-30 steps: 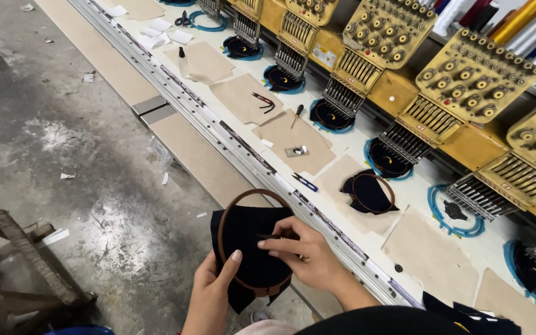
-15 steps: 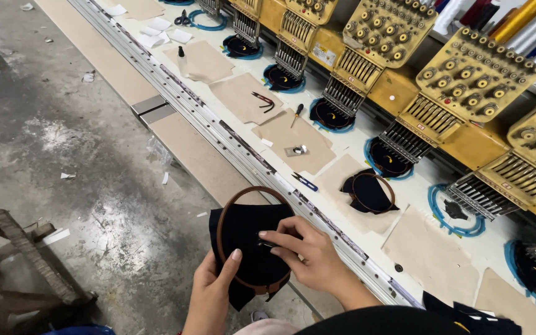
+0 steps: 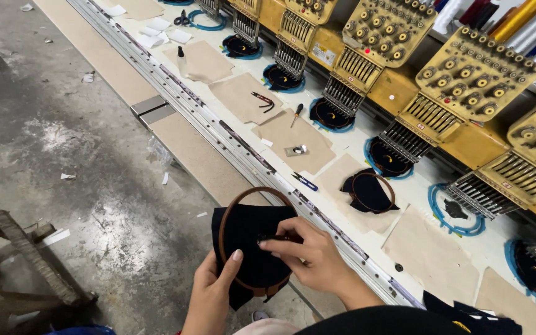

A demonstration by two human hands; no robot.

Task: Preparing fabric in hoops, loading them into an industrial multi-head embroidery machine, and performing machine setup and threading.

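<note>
My left hand (image 3: pixel 211 293) grips the near edge of a round brown embroidery hoop (image 3: pixel 238 203) with black fabric (image 3: pixel 247 234) stretched in it, thumb on the cloth. My right hand (image 3: pixel 305 254) rests on the fabric from the right, its fingers pinched on a small dark tool (image 3: pixel 274 238) at the hoop's middle. I hold the hoop over the floor, just in front of the machine table's metal rail (image 3: pixel 243 152).
A long multi-head embroidery machine with yellow heads (image 3: pixel 476 77) runs along the right. On its white table lie a second hooped black piece (image 3: pixel 370 192), tan backing sheets (image 3: pixel 296 133), snips (image 3: pixel 263 99), a screwdriver (image 3: pixel 295 113) and a blue pen (image 3: pixel 305 182). A wooden frame (image 3: pixel 20 254) stands at left on concrete floor.
</note>
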